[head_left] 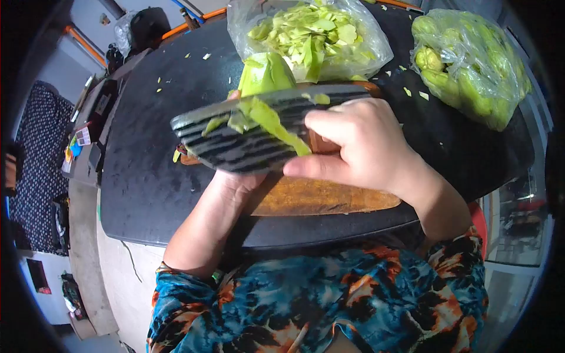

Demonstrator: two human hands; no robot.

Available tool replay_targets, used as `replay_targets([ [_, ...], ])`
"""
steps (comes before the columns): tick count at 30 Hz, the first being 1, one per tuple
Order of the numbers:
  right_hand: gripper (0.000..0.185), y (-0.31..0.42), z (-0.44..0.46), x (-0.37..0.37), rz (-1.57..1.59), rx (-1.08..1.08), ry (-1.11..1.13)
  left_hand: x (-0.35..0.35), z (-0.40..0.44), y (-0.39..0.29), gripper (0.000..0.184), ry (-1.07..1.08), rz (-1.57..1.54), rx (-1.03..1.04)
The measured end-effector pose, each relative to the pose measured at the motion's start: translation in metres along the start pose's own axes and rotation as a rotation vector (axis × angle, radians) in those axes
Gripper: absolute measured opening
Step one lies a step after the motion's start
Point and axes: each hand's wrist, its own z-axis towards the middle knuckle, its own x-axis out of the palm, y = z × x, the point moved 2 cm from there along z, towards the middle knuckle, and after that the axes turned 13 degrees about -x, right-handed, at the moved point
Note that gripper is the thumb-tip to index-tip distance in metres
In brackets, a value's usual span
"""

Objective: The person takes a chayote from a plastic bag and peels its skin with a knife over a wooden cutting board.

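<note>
My right hand (359, 141) is closed around the handle of a broad cleaver (229, 144). Its ridged, dark-looking blade is held flat across my view, with strips of green peel (268, 120) stuck to it. Behind the blade's upper edge shows a partly peeled, pale green vegetable (265, 73), which looks like a chayote. Most of my left hand (238, 179) is hidden by the blade; its wrist and a fingertip beside the chayote show, and it appears to hold the chayote from below. Under both hands lies a wooden cutting board (323, 197).
A clear plastic bag (376, 50) full of green peelings lies open at the back of the dark table (141, 159). Another plastic bag (500, 82) at the right is packed with whole chayotes. Small peel scraps (424, 95) are scattered on the tabletop.
</note>
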Motion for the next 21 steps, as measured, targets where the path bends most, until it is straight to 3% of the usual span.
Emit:
replay_targets([
  [1,0.058,-0.008,0.002,0.002,-0.042,0.050,0.018,0.001,0.000,0.006,0.063,-0.124,0.090,0.075],
  [3,0.059,-0.051,0.002,0.008,-0.224,0.341,0.058,0.001,-0.002,-0.007,0.065,0.042,0.180,-0.045],
  [5,0.066,-0.121,-0.014,0.005,-0.383,0.636,0.096,0.007,-0.001,-0.005,0.062,0.119,0.235,0.036],
  [6,0.069,-0.153,-0.032,0.007,-0.435,0.681,0.077,0.012,-0.002,-0.007,0.063,0.133,0.226,0.042],
  [9,0.072,-0.144,-0.031,-0.006,-0.346,0.778,0.038,0.015,-0.005,-0.006,0.064,0.159,0.164,0.021],
  [10,0.072,-0.142,-0.031,-0.002,-0.295,0.727,-0.083,0.009,-0.004,-0.008,0.065,0.168,0.145,-0.010],
  [12,0.068,-0.129,-0.025,-0.001,-0.220,0.726,-0.018,-0.002,0.002,-0.012,0.066,0.287,0.075,-0.086],
  [15,0.061,-0.095,-0.019,-0.003,-0.071,0.627,-0.031,0.008,-0.003,-0.011,0.065,0.006,0.045,0.023],
  [21,0.054,-0.024,-0.002,0.002,0.043,0.216,-0.091,-0.005,0.004,-0.016,0.058,-0.015,0.018,0.057],
])
